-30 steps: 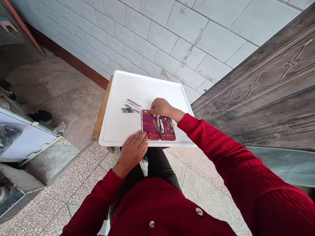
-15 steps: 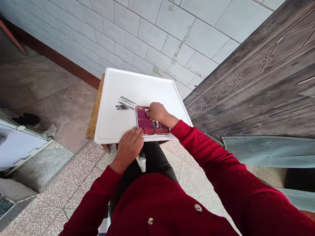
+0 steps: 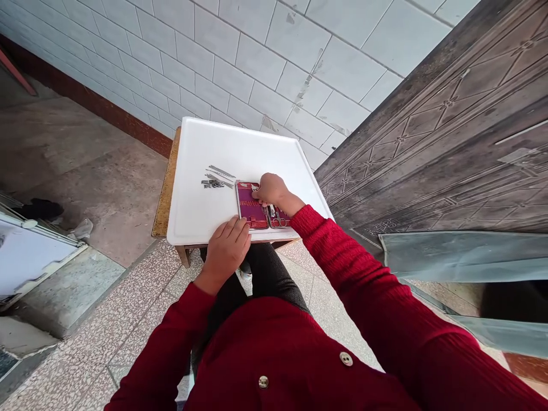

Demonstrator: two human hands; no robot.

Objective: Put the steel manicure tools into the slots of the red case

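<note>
A manicure case (image 3: pixel 247 209) with purple lining and red trim lies unfolded near the front of the white tabletop (image 3: pixel 197 214). My left hand (image 3: pixel 229 242) rests at its near left corner, fingers stretched out flat and holding nothing. Over the case's upper middle, my right hand (image 3: pixel 273 190) is closed in a pinch. A small silvery tool shows beside those fingertips; whether they grip it I cannot tell. Scissors (image 3: pixel 279 221) and a nail clipper (image 3: pixel 272 211) sit in the right half, partly under my right wrist. Left of the case, nail clippers (image 3: pixel 213 184) and thin metal tools (image 3: pixel 221 171) lie in a loose group.
The white top rests on a wooden table (image 3: pixel 168 200). A white tiled wall (image 3: pixel 205 63) stands behind it. To the right is a dark patterned door (image 3: pixel 428 137), with a translucent plastic sheet (image 3: pixel 454 257) below. A white panel (image 3: pixel 34 257) stands at far left.
The view has shifted slightly. My right hand stays pinched over the upper part of the case, and my left hand still rests at its corner. The loose tools lie as before.
</note>
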